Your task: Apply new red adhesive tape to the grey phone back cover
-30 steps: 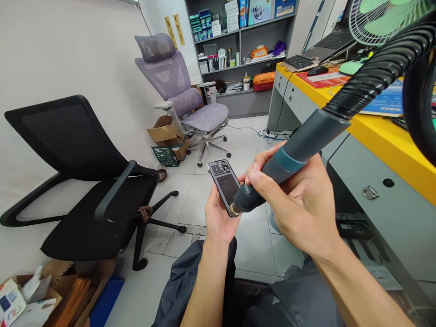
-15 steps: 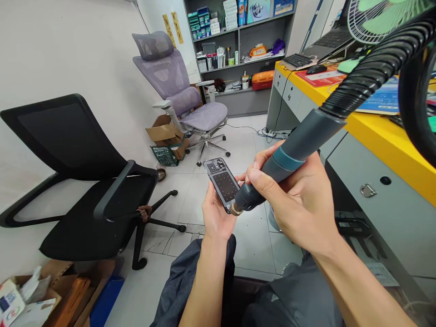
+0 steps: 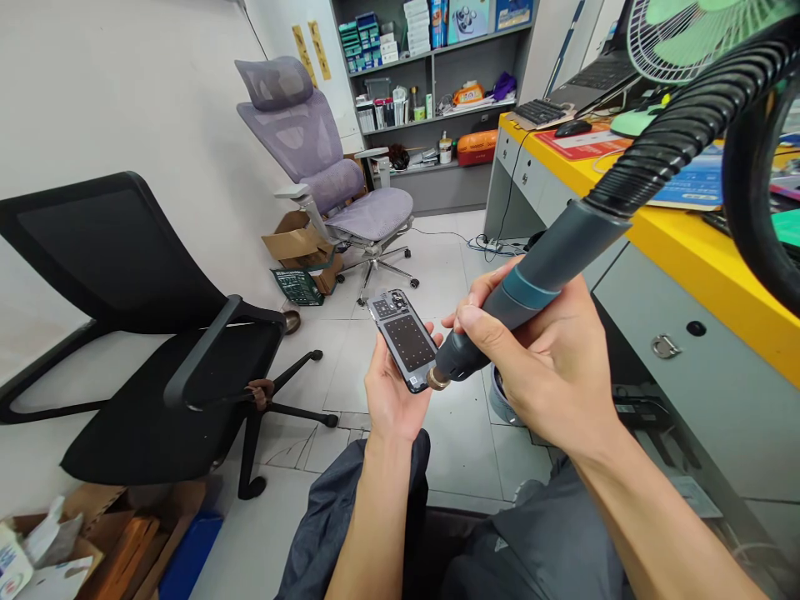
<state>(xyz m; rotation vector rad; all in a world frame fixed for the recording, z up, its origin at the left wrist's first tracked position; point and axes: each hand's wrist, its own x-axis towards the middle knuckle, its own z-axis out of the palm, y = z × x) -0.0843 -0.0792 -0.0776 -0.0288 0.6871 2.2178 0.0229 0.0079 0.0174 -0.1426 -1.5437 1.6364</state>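
Note:
A phone back panel (image 3: pixel 409 342), dark with black pads and camera openings at its far end, rests in my left hand (image 3: pixel 398 398). The left fingers curl round its edges. My right hand (image 3: pixel 550 358) is wrapped round the grey handle of a hot air gun (image 3: pixel 513 298), which has a teal ring. Its brass-coloured nozzle (image 3: pixel 437 380) points down at the near right corner of the panel; whether it touches I cannot tell. A ribbed black hose (image 3: pixel 681 125) runs from the handle to the upper right.
A yellow-topped desk (image 3: pixel 675 242) with a laptop, fan (image 3: pixel 700 33) and mouse stands on my right. At left is a black chair (image 3: pixel 156 392), farther back a purple chair (image 3: pixel 368 212). Cardboard boxes (image 3: pixel 300 242) lie by the wall, and a stocked shelf (image 3: pixel 431 58) stands behind.
The hot air gun's nozzle has shifted slightly right relative to the panel, baring more of its near end. The whole view has moved a little; both holds stay the same.

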